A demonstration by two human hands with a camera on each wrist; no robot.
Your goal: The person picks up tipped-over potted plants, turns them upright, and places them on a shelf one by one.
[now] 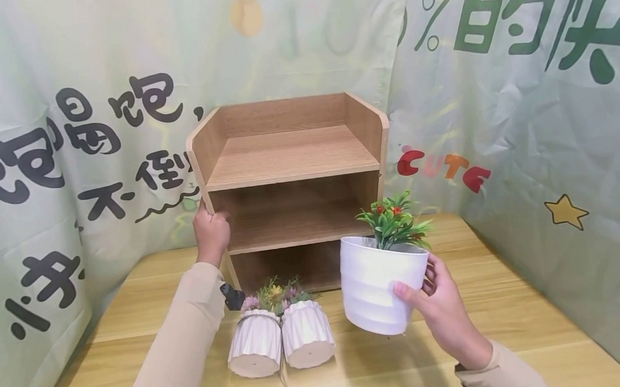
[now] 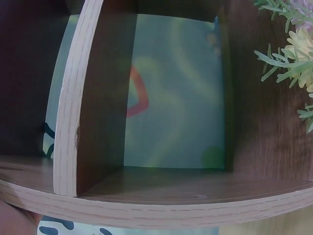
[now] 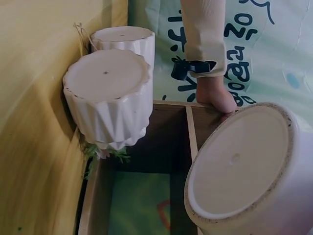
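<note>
My left hand (image 1: pixel 212 232) grips the left side panel of a wooden shelf unit (image 1: pixel 293 177), near its middle board. My right hand (image 1: pixel 445 309) holds a white flowerpot (image 1: pixel 382 287) by its right side, thumb in front, above the table. A green plant with red blooms (image 1: pixel 394 221) sticks up out of it. In the right wrist view the pot's round base (image 3: pixel 239 164) faces the camera. Between my arms, two small fluted white pots (image 1: pixel 255 345) with flowers (image 1: pixel 276 293) lie tipped over, bases towards me. Their flowers point at the shelf's bottom compartment (image 2: pixel 176 98).
The shelf stands at the back of a wood-grain table (image 1: pixel 510 323). Printed fabric (image 1: pixel 524 115) hangs behind and along both sides. A thin cord (image 1: pixel 287 384) trails from between the small pots. A dark wrist camera (image 1: pixel 233 296) is strapped to the left sleeve.
</note>
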